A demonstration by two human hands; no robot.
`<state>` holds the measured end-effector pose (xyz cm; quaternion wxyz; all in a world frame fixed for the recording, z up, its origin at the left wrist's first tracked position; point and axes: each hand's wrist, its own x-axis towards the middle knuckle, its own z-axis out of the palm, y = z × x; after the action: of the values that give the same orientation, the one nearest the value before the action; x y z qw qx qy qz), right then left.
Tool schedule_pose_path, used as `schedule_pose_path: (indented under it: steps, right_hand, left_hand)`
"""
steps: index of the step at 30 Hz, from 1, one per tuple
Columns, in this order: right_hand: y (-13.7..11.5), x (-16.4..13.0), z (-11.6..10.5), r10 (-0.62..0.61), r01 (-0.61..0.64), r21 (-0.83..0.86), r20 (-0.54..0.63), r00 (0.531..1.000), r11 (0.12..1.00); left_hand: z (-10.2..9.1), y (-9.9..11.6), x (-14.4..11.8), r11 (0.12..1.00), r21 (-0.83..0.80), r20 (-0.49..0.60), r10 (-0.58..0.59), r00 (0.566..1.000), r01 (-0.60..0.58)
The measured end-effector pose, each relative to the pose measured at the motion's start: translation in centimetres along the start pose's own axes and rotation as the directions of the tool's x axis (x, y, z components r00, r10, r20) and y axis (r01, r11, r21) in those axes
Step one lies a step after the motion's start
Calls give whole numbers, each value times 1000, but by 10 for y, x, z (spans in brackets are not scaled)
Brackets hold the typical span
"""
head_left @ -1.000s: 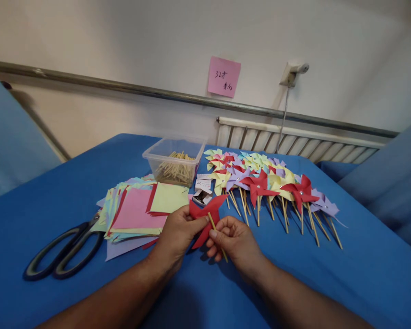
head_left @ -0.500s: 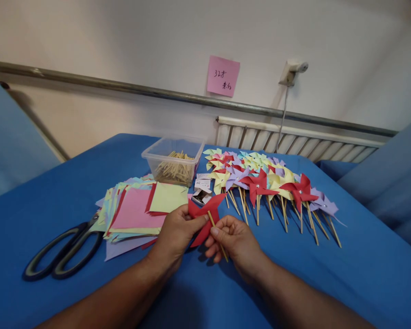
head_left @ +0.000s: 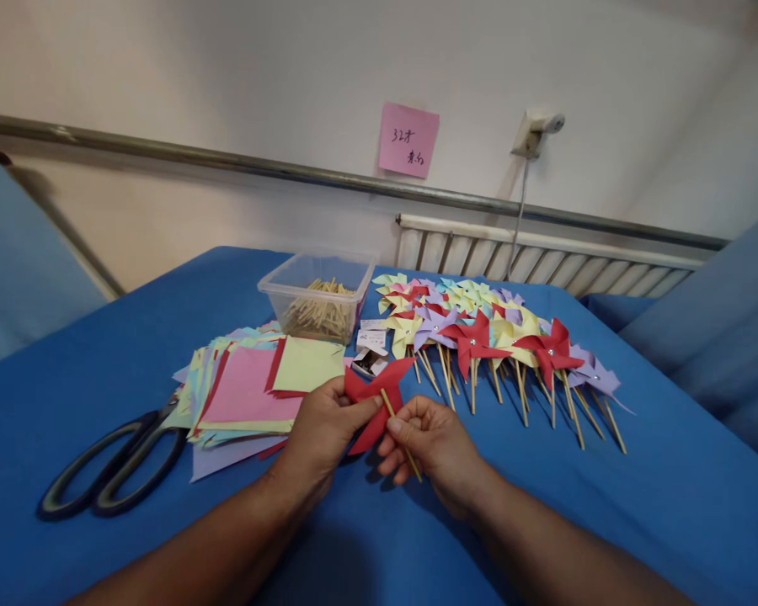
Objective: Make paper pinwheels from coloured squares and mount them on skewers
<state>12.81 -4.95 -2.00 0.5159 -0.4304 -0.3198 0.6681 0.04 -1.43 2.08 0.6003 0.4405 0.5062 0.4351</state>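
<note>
— What do the two hands hold?

— The left hand [head_left: 319,429] has its grip pinched on a folded red paper pinwheel [head_left: 374,400], thumb on top at the near edge. The right hand [head_left: 433,442] has its grip closed on a thin wooden stick [head_left: 399,431], which slants up from the fingers and lies against the middle of the red paper. Both sit low over the bench, between the two hands.

— And close around them?

— Just left of the left hand's grip lies a fanned stack of coloured paper squares [head_left: 246,396], pink and pale yellow on top. Further left, large black-handled scissors [head_left: 110,467] lie flat. Just beyond the grip is a small white opened box [head_left: 371,352], and behind that a clear plastic tub of wooden sticks [head_left: 319,296]. To the right and beyond, rows of finished paper pinwheels on sticks [head_left: 499,341] lie in red, yellow, purple and green.

— The surface and the room?

— The bench is covered by a blue cloth [head_left: 637,488]. Behind it stands a pale wall [head_left: 227,76] with a metal rail [head_left: 227,160], a pink handwritten note [head_left: 408,140], a white wall fitting with a cord [head_left: 534,133] and a white ribbed radiator [head_left: 543,257].
</note>
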Motion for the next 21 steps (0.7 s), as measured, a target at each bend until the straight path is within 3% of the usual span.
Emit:
schedule_pose_path:
  steps: [12,21]
  right_hand:
    - [-5,-3,1,29,-29,8,-2,1000,1000]
    - [-11,-3,0,50,-50,-20,19,999,999]
  left_hand:
    - [1,3,-1,1000,-9,23,5,1000,-5]
    - [1,3,0,993,65,-32,103,994,-100]
